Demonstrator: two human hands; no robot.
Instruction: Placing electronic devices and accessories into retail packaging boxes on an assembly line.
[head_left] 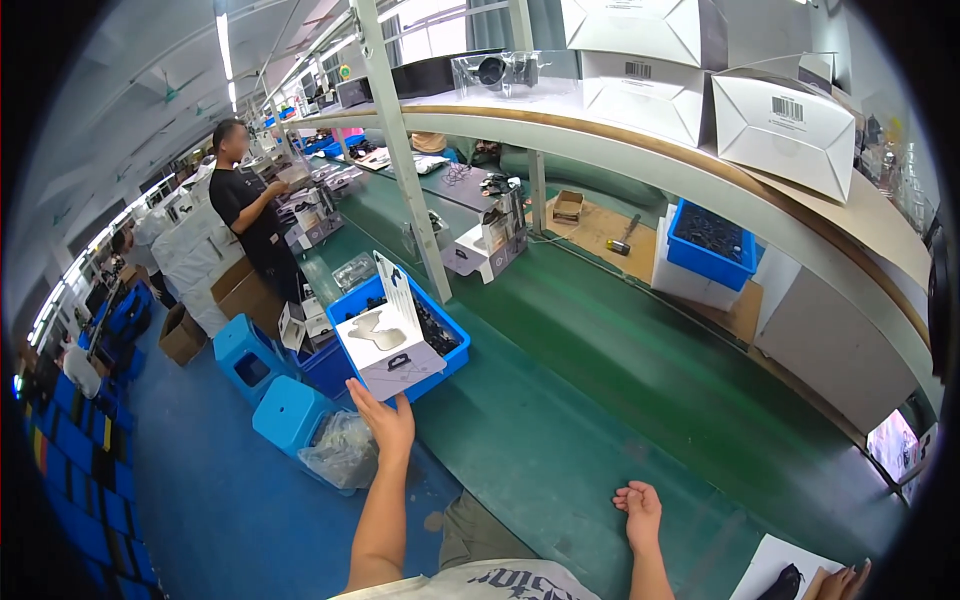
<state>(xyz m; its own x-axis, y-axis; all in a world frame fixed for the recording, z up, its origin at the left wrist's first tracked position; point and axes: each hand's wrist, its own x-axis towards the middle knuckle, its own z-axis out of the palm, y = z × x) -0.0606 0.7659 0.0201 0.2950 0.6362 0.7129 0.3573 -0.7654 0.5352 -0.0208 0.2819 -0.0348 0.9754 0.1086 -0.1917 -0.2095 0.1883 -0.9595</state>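
Observation:
My left hand reaches forward and grips the near lower edge of a white and grey display box. The box's lid flap stands up, and its front shows a cut-out window and a dark hanger slot. It rests tilted over a blue plastic bin filled with small dark parts. On the green work surface, my right hand lies with its fingers curled in and nothing visible in them.
Another person's hand lies beside a white sheet with a dark item. Blue stools and a clear plastic bag stand at left. A shelf post rises ahead; a co-worker stands further along.

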